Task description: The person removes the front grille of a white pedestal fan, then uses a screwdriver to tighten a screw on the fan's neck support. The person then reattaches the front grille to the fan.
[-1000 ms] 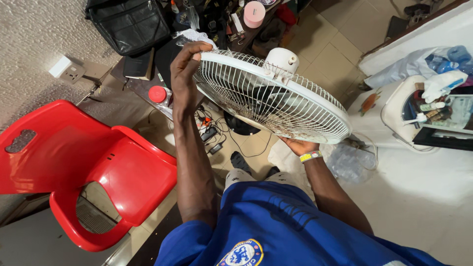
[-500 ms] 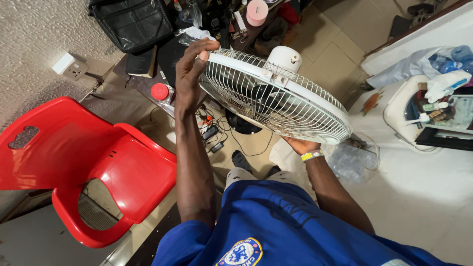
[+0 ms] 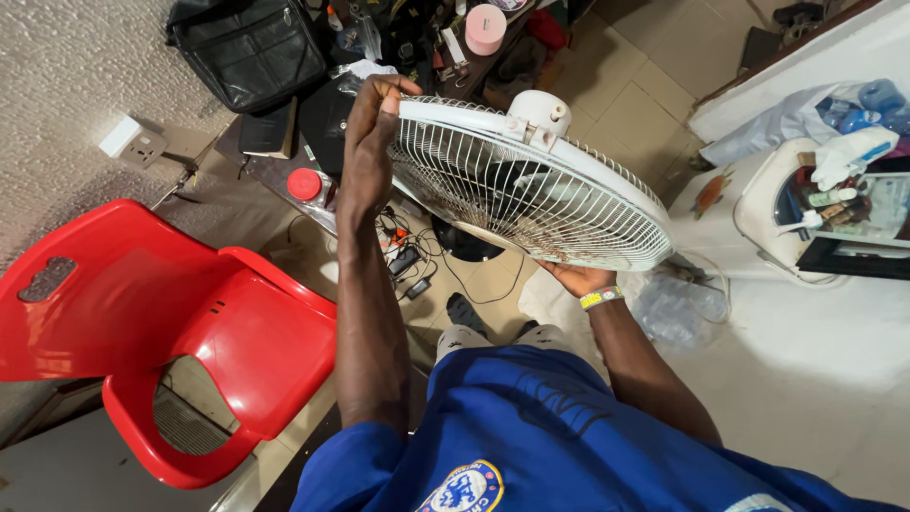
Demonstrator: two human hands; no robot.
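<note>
With the moulded red plastic chair (image 3: 180, 332) at my eight o'clock, I hold the round white wire fan guard (image 3: 531, 194) at twelve o'clock, left hand (image 3: 370, 142) clamped on its rim, right hand (image 3: 576, 278) cupped beneath; best kept level, gripped firmly.

Evenly bright, soft indoor light; faint shadows, mild glare on red chair (image 3: 190, 322); sharp, wide-angle bending at edges.
</note>
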